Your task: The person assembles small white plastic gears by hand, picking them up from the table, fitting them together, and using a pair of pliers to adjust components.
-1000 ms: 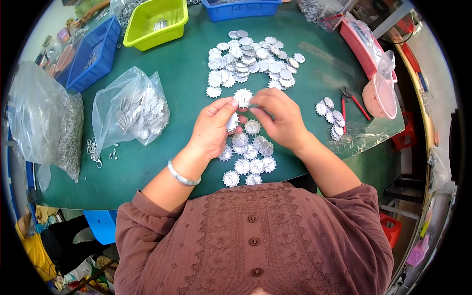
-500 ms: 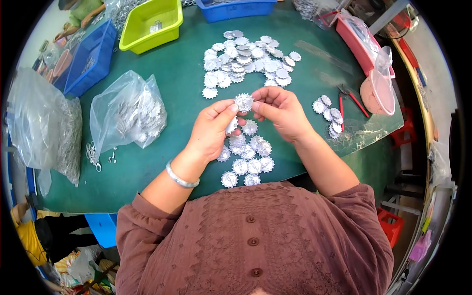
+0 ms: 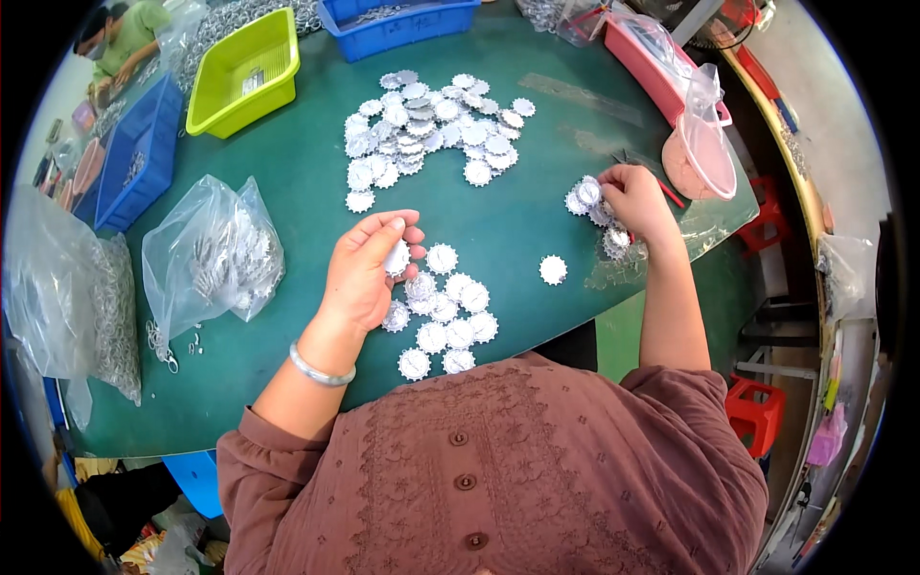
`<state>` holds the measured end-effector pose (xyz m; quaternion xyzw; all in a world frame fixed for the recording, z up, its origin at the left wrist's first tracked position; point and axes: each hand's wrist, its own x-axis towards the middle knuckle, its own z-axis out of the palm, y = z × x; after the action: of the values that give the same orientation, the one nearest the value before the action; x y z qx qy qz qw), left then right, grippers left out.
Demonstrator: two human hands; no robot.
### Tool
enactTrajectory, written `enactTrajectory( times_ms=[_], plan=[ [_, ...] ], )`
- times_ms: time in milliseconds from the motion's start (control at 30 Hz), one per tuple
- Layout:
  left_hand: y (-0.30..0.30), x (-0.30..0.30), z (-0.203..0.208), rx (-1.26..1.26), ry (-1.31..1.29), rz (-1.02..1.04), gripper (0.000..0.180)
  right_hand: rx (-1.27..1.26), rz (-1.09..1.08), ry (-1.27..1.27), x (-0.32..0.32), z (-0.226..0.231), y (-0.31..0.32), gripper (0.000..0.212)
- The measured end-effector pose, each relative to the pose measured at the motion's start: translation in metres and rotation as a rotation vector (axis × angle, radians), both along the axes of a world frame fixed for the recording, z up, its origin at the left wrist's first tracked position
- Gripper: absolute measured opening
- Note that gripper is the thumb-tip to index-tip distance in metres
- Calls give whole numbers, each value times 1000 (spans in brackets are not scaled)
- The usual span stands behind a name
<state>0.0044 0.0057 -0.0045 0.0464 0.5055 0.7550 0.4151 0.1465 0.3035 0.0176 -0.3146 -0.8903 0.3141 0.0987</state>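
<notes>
My left hand (image 3: 366,264) is closed around a silver disc (image 3: 397,258) with a toothed edge, pinched by thumb and fingers above the near group. My right hand (image 3: 635,203) is at a small heap of the same discs (image 3: 613,240) on the right, its thumb and fingertips closed on the edge of one disc (image 3: 588,193). Just below my left hand lies a loose group of toothed discs (image 3: 459,333) with raised patterns. A single disc (image 3: 553,269) lies apart between the group and the small heap. The big heap of discs (image 3: 412,125) is farther back.
Red-handled pliers (image 3: 672,195) lie partly behind my right hand. A pink mesh basket (image 3: 704,158) and a pink tray (image 3: 644,72) stand at right. Clear bags of metal parts (image 3: 235,254) are left. A yellow-green tub (image 3: 206,120) and blue trays (image 3: 402,36) stand behind; another person (image 3: 139,43) sits far left.
My right hand has left the disc held up between both hands and moved right to the small heap. My left hand still holds a disc. The whole view has shifted somewhat.
</notes>
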Motion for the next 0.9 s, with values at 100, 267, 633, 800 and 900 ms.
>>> enactTrajectory(
  times_ms=[100, 267, 633, 800, 900],
  plan=[
    [-1, 0, -1, 6, -3, -1, 17, 399, 50, -127, -7, 5, -5, 21],
    [-2, -1, -1, 5, 6, 0, 16, 375, 280, 12, -57, 5, -35, 26],
    [-1, -3, 0, -3, 5, 1, 17, 375, 296, -58, -101, -8, -49, 37],
    [-3, -2, -1, 17, 12, -14, 19, -60, 306, 207, -88, 1, -74, 32],
    [-2, 0, 2, 24, 37, -23, 20, -594, 362, 376, -84, -3, -88, 31]
  ],
)
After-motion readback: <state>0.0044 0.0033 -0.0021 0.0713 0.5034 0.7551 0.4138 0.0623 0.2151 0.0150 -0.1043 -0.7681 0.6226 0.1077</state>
